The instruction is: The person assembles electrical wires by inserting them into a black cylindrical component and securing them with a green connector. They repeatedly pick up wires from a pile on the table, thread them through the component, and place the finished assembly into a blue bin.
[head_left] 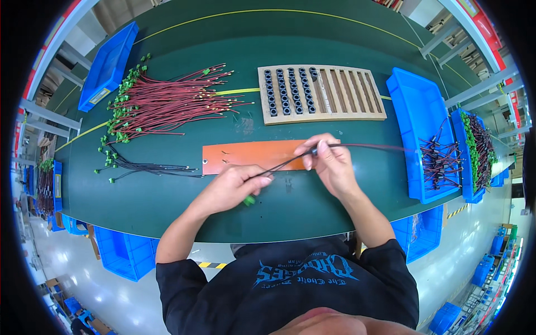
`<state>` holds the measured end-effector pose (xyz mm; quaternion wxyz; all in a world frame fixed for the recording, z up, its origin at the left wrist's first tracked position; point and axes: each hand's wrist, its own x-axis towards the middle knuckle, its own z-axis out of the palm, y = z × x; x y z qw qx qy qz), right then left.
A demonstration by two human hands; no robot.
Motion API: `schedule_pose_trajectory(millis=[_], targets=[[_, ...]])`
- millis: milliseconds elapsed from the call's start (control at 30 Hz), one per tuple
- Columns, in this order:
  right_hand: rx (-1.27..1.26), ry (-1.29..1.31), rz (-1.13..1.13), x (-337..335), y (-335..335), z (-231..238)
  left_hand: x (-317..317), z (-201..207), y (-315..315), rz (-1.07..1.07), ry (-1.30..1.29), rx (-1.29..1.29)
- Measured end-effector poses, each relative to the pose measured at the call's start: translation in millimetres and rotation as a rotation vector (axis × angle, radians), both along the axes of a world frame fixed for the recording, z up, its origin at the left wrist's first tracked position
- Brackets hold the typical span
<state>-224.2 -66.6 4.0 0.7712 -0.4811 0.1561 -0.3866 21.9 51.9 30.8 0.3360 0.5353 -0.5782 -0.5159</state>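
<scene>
Between my hands stretches a wire lead [285,164], dark near the left hand and reddish where it runs on past the right. My left hand [233,187] closes round it, and a green connector [249,200] hangs below those fingers. My right hand [330,164] pinches the lead at a small black ring [314,151], which looks to be around the wires. Under both hands lies an orange board [245,156] with a few small pins on it. Beyond it stands a wooden rack [357,114] with rows of black cylindrical cores [290,92] in its left slots.
Left on the green table [312,206] lie a pile of red wires [173,100] with green connectors and a bunch of black wires [151,166]. A blue tray [109,64] stands beyond. On the right, a blue tray [413,89] holds finished-looking leads, with another blue bin [472,192] beside it.
</scene>
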Motion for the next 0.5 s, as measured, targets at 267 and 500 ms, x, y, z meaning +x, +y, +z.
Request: schedule_pose_trajectory(millis=[267,500], targets=[[-0.115,0.224,0.137,65.7,24.1,-1.9,44.4,13.6,5.5,0.12,-0.186,-0.251],[0.072,0.214,0.108,104.0,19.6,-16.9,98.2,-12.7,16.6,0.429,0.281,-0.024]])
